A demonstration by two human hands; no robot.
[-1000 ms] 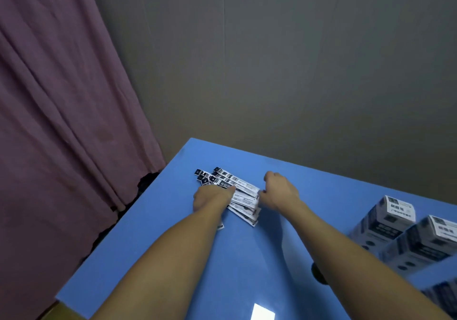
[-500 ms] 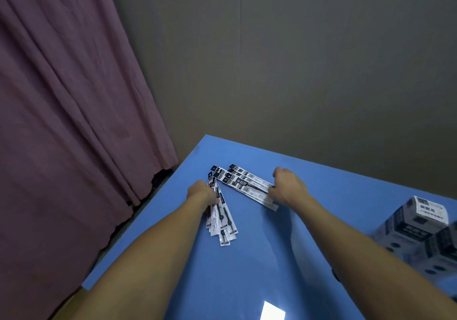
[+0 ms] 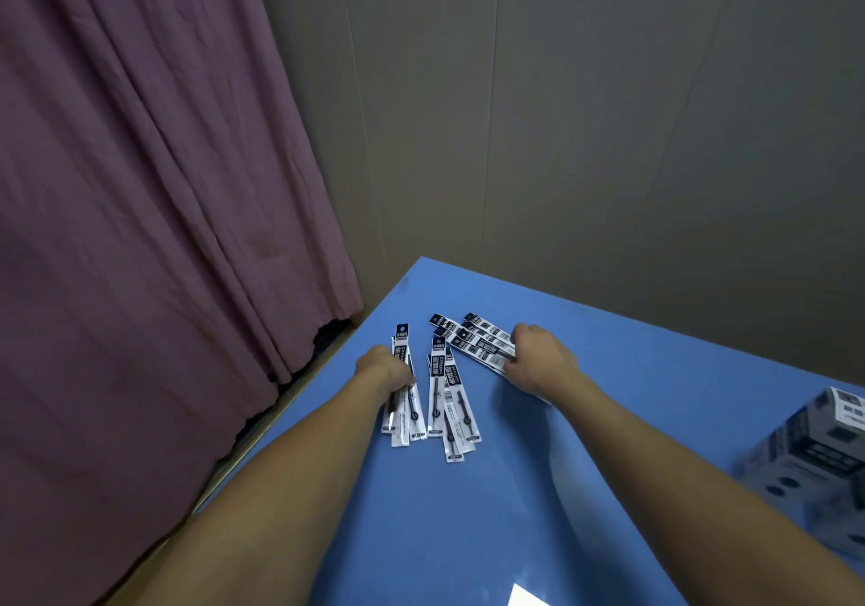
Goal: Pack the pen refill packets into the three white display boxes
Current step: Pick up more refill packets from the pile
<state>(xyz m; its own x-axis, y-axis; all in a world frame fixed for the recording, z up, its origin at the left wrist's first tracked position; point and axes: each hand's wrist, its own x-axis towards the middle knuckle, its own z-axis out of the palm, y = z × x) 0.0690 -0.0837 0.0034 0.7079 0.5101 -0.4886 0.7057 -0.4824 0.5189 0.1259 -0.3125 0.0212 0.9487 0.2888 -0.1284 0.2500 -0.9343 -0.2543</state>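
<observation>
Black-and-white pen refill packets lie in three small bunches near the far left corner of the blue table. My left hand grips the left bunch, fingers curled round it. A loose middle bunch lies flat between my hands. My right hand holds the far bunch, which fans out to the left from under its fingers. One white display box with dark print shows at the right edge, blurred and cut off by the frame.
A mauve curtain hangs at the left, close to the table's left edge. A grey wall stands behind the table. A white scrap lies at the near edge of the view.
My left hand has pulled a bunch of packets away to the left, leaving a separate middle bunch on the table. The view has shifted left, so fewer boxes show at the right.
</observation>
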